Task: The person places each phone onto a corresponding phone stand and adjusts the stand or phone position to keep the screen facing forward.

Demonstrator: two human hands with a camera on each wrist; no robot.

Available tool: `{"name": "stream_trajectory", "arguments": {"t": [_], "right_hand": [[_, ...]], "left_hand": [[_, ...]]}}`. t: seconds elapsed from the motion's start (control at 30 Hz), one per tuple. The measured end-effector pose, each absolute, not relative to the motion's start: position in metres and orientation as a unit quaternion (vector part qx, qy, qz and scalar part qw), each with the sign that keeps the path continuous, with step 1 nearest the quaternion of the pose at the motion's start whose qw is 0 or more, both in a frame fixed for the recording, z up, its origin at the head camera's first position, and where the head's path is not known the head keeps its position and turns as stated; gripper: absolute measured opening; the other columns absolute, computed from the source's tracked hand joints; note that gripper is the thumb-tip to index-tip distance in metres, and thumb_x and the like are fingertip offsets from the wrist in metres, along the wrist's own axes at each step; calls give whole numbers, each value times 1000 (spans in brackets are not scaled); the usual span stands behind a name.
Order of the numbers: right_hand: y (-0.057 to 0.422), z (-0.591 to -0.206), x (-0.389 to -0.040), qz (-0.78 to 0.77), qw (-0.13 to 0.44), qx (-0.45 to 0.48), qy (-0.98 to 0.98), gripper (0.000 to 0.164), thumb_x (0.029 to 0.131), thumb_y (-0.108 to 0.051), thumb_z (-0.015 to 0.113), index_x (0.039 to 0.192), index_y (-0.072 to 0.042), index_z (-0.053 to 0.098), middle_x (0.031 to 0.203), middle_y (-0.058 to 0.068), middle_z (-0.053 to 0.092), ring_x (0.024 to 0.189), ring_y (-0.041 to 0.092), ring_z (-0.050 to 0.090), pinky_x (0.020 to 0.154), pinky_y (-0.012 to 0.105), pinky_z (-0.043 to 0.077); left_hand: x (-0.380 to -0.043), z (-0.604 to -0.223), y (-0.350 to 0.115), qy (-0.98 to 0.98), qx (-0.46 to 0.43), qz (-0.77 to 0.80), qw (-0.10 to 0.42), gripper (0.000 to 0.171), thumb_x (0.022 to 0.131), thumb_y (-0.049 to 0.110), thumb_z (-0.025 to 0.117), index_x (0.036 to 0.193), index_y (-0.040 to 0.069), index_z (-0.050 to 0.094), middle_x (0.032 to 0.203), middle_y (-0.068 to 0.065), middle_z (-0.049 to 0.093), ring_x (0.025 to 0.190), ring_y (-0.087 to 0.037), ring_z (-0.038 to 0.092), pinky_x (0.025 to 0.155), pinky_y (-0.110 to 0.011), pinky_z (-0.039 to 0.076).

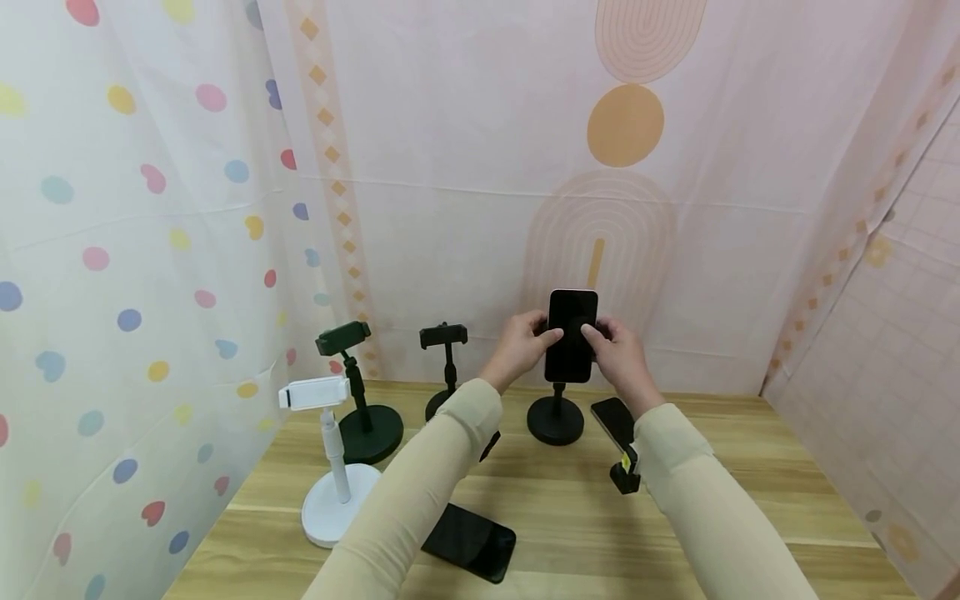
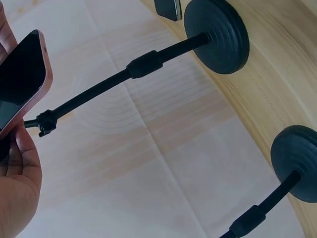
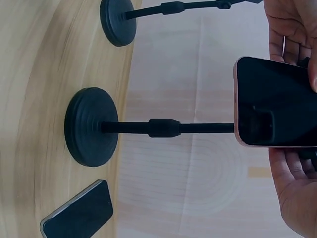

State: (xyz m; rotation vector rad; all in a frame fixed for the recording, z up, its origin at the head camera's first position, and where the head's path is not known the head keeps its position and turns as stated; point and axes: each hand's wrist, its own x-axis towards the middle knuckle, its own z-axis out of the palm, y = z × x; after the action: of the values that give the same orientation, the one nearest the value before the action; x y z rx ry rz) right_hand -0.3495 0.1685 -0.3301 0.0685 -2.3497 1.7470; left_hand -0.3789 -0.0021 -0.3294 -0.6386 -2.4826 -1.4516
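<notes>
A smartphone (image 1: pixel 567 358) with a dark screen and pink edge stands upright in front of the top of a black phone stand (image 1: pixel 556 421). My left hand (image 1: pixel 519 350) grips its left side, thumb on the screen and fingers behind the edge. On the opposite side my right hand (image 1: pixel 621 360) holds it the same way, with its thumb tip on the glass. The stand's round base (image 3: pixel 91 127) rests on the table and its pole (image 2: pixel 99 91) rises to the phone. The phone hides most of the stand's clamp.
To the left are another black phone stand (image 1: pixel 444 336), a dark green one (image 1: pixel 371 433) and a white one (image 1: pixel 330 508). One phone (image 1: pixel 480 543) lies near the front of the wooden table (image 1: pixel 555 517), another (image 1: pixel 613 421) right of the held phone's stand. A patterned curtain (image 1: pixel 450 108) hangs behind.
</notes>
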Motion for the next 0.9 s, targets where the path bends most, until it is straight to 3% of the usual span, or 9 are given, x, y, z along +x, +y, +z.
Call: {"name": "stream_trajectory", "arguments": {"t": [0.27,0.67,0.9], "right_hand": [[169,-329,-351,594,106,16,-797,41,105,-26,53,136,1,54,125,21,58,108,31,59,95,43,50],[167,-328,-348,556,117,17,-823,42,105,-26,52,136,2,53,125,23,59,109,33,60,95,44,50],[168,-328,-347,533,115,18,-838,45,105,-29,52,137,2,52,126,22,59,108,33,61,95,45,49]], "left_hand": [[-376,-331,2,-824,-199,-523,90,20,99,22,64,111,5,68,95,-4,68,81,-16,56,71,-28,47],[-377,-334,3,-819,-191,-531,99,19,100,22,63,105,5,68,88,-4,64,77,-17,53,67,-27,44],[-378,-334,3,-823,-177,-532,91,20,99,23,64,107,6,70,93,-4,67,80,-17,54,71,-29,46]]}}
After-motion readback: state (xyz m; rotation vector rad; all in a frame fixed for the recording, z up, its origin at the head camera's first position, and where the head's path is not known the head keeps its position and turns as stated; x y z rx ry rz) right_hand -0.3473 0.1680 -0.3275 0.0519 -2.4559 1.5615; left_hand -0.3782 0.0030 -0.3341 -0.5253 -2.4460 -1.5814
